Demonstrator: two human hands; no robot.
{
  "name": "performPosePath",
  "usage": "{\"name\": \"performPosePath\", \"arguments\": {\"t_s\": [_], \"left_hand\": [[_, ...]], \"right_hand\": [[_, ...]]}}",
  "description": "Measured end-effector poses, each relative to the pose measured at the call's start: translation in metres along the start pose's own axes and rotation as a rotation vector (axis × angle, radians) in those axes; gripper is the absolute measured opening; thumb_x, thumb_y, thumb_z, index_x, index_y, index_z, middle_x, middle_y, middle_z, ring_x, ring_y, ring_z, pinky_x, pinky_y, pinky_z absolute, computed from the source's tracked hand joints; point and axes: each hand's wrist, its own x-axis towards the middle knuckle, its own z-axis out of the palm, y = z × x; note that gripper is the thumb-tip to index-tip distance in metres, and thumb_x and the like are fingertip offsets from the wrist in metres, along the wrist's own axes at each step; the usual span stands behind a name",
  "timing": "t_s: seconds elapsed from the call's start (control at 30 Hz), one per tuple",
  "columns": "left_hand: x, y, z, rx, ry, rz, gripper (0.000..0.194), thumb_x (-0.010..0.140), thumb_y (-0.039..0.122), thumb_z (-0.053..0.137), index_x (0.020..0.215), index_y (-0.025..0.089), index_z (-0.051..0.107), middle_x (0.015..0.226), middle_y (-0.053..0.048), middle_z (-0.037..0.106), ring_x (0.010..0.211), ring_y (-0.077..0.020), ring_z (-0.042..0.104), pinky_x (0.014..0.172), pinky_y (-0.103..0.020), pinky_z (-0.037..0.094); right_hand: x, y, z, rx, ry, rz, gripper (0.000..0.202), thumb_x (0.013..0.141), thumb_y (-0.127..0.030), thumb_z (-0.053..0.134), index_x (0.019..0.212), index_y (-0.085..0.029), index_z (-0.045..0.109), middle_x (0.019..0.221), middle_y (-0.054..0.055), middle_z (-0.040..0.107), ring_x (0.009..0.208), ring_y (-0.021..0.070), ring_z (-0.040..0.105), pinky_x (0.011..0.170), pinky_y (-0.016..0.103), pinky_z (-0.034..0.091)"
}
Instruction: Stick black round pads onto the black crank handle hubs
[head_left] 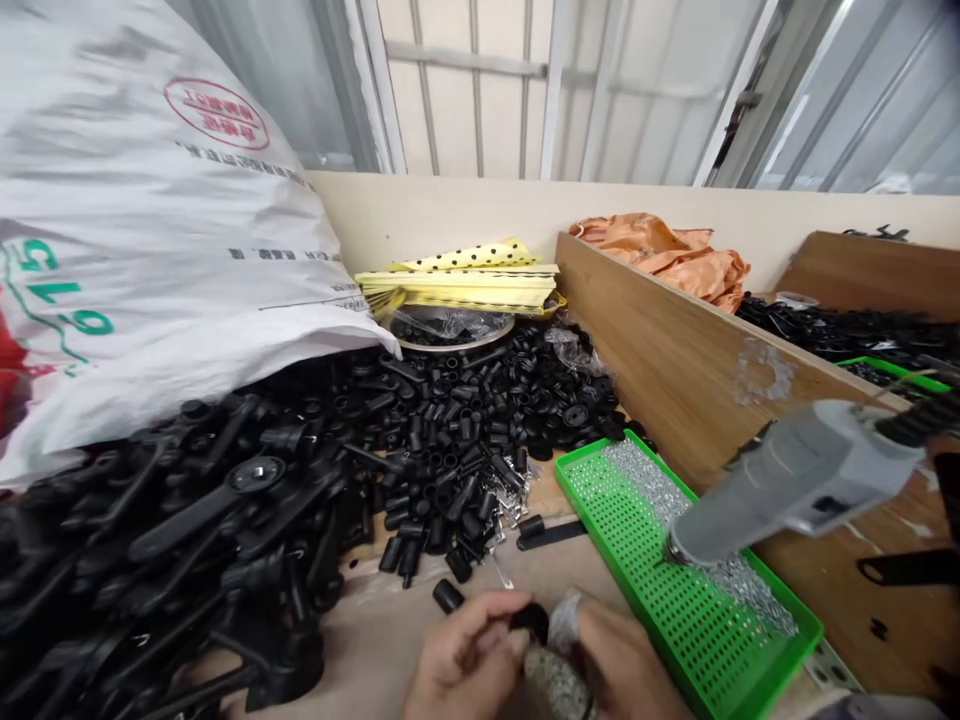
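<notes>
At the bottom centre, my left hand (472,655) pinches a small black round plastic part (529,622) between thumb and fingers. My right hand (619,655) is closed against the right side of that same part. Two of its fingertips carry coverings, one pale and shiny, the other speckled grey. My fingers hide much of the part. Just beyond my left hand lies a short black plastic tube (448,596). A flat black strip (551,535) and several small metal pins (510,500) lie farther out on the table.
Black tubes and caps (457,430) are heaped ahead, and larger black arms (225,540) pile up at left under a white sack (165,220). A green tray (637,530) holds small metal pieces. Over it leans a grey power tool (795,490), beside a wooden divider (675,340).
</notes>
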Motion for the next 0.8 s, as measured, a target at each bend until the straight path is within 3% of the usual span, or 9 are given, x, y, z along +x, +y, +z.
{"name": "performPosePath", "arguments": {"t_s": [0.1, 0.23, 0.37, 0.5, 0.63, 0.8], "left_hand": [[-0.003, 0.010, 0.005, -0.301, 0.049, -0.174, 0.026, 0.065, 0.031, 0.075, 0.084, 0.016, 0.067, 0.072, -0.004, 0.067, 0.061, -0.0160, 0.062, 0.057, -0.024, 0.048], [-0.006, 0.018, 0.013, -0.505, 0.000, -0.260, 0.025, 0.062, 0.026, 0.077, 0.082, 0.015, 0.065, 0.079, -0.006, 0.065, 0.059, -0.0137, 0.060, 0.052, -0.021, 0.045], [-0.010, 0.020, 0.019, -0.566, -0.022, -0.284, 0.025, 0.065, 0.021, 0.075, 0.086, 0.014, 0.064, 0.082, -0.006, 0.064, 0.061, -0.0130, 0.059, 0.052, -0.020, 0.045], [-0.012, 0.023, 0.023, -0.571, 0.011, -0.307, 0.026, 0.066, 0.020, 0.074, 0.090, 0.015, 0.066, 0.089, -0.006, 0.063, 0.063, -0.0121, 0.059, 0.055, -0.020, 0.047], [-0.013, 0.026, 0.026, -0.567, 0.007, -0.342, 0.027, 0.066, 0.017, 0.074, 0.092, 0.014, 0.068, 0.092, -0.007, 0.063, 0.064, -0.0117, 0.060, 0.054, -0.019, 0.047], [-0.017, 0.027, 0.028, -0.572, -0.046, -0.438, 0.031, 0.065, 0.017, 0.077, 0.095, 0.012, 0.069, 0.081, -0.006, 0.064, 0.065, -0.0127, 0.061, 0.056, -0.018, 0.048]], "right_hand": [[0.001, -0.006, -0.013, 0.132, 0.007, 0.075, 0.017, 0.070, -0.008, 0.044, 0.081, -0.020, 0.048, 0.074, 0.002, 0.058, 0.064, 0.0152, 0.057, 0.059, 0.022, 0.048], [0.000, -0.012, -0.015, 0.081, -0.026, -0.015, 0.040, 0.065, -0.003, 0.040, 0.100, -0.019, 0.049, 0.101, 0.008, 0.058, 0.090, 0.0197, 0.058, 0.078, 0.030, 0.050], [-0.001, -0.012, -0.008, -0.075, 0.041, -0.119, 0.040, 0.066, -0.002, 0.039, 0.103, -0.015, 0.050, 0.102, 0.013, 0.060, 0.094, 0.0238, 0.057, 0.079, 0.037, 0.051], [-0.002, -0.009, -0.004, -0.209, 0.131, -0.196, 0.043, 0.058, 0.001, 0.040, 0.095, -0.014, 0.055, 0.101, 0.015, 0.061, 0.093, 0.0271, 0.056, 0.076, 0.040, 0.051], [-0.001, -0.007, -0.004, -0.173, 0.118, -0.244, 0.036, 0.060, 0.003, 0.041, 0.088, -0.014, 0.057, 0.098, 0.013, 0.062, 0.087, 0.0243, 0.056, 0.074, 0.038, 0.050], [-0.002, -0.004, -0.012, -0.160, 0.091, -0.273, 0.037, 0.067, -0.001, 0.042, 0.100, -0.011, 0.056, 0.099, 0.015, 0.060, 0.087, 0.0254, 0.054, 0.073, 0.041, 0.047]]}}
